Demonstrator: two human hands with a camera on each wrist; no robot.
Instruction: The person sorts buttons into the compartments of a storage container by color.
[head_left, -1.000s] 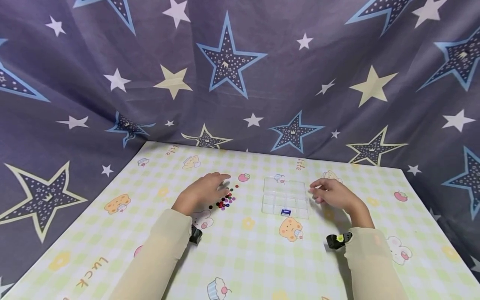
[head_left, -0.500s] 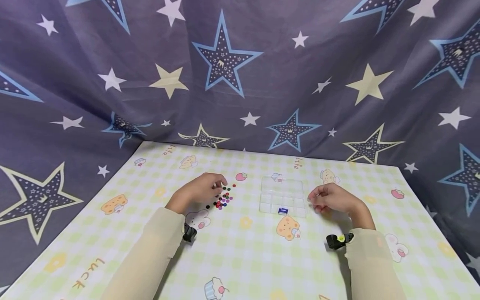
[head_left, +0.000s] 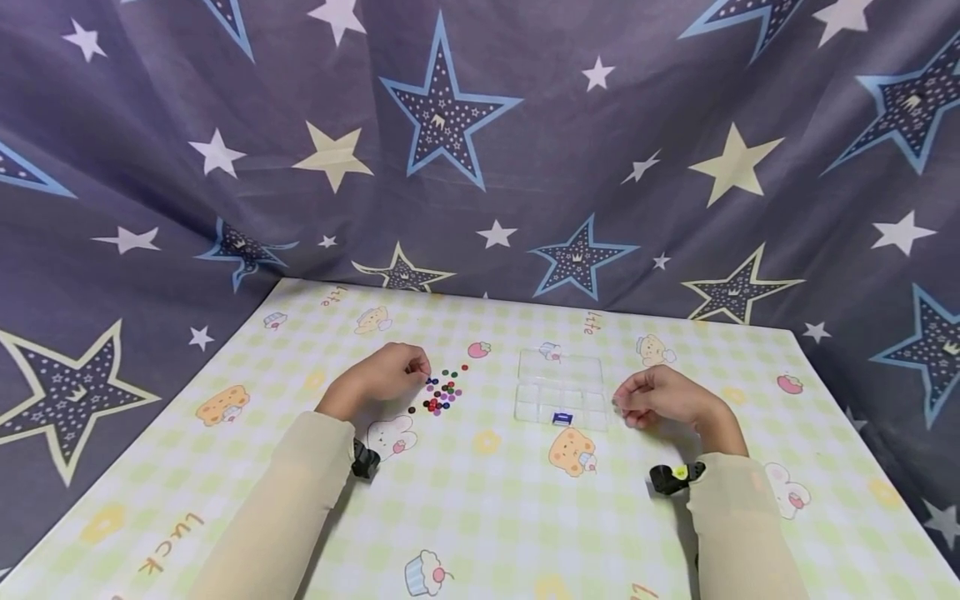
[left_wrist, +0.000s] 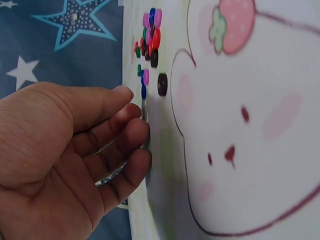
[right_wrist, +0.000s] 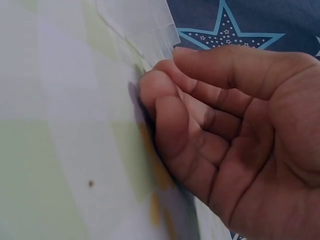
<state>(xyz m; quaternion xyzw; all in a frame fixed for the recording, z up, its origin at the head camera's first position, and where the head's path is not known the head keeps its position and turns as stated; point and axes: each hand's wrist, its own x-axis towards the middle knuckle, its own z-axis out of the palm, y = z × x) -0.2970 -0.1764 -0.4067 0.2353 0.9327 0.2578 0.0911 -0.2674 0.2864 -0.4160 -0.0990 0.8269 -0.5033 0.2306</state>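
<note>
My left hand (head_left: 390, 371) hovers low at the left edge of a loose cluster of small round beads (head_left: 442, 396) in red, black, green, blue and purple. Its fingers are loosely bent, thumb (left_wrist: 117, 96) and forefinger tips close to a blue bead (left_wrist: 143, 92), and no bead shows between them. A black bead (left_wrist: 162, 84) lies slightly apart from the cluster. On the other side, my right hand (head_left: 652, 396) rests by the right edge of a clear plastic compartment box (head_left: 558, 367), fingers loosely curled with nothing visible in them. The box lies with its lid folded back.
A blue label or clasp (head_left: 562, 418) sits at the box's front edge. The table (head_left: 480, 517) has a checked cloth printed with cartoon figures. A dark star-patterned curtain (head_left: 480, 200) hangs behind it and along the sides.
My left hand has drawn back left from over the beads, uncovering more of them, and its fingers have closed up. My right hand stays by the box, fingers a little more curled.
</note>
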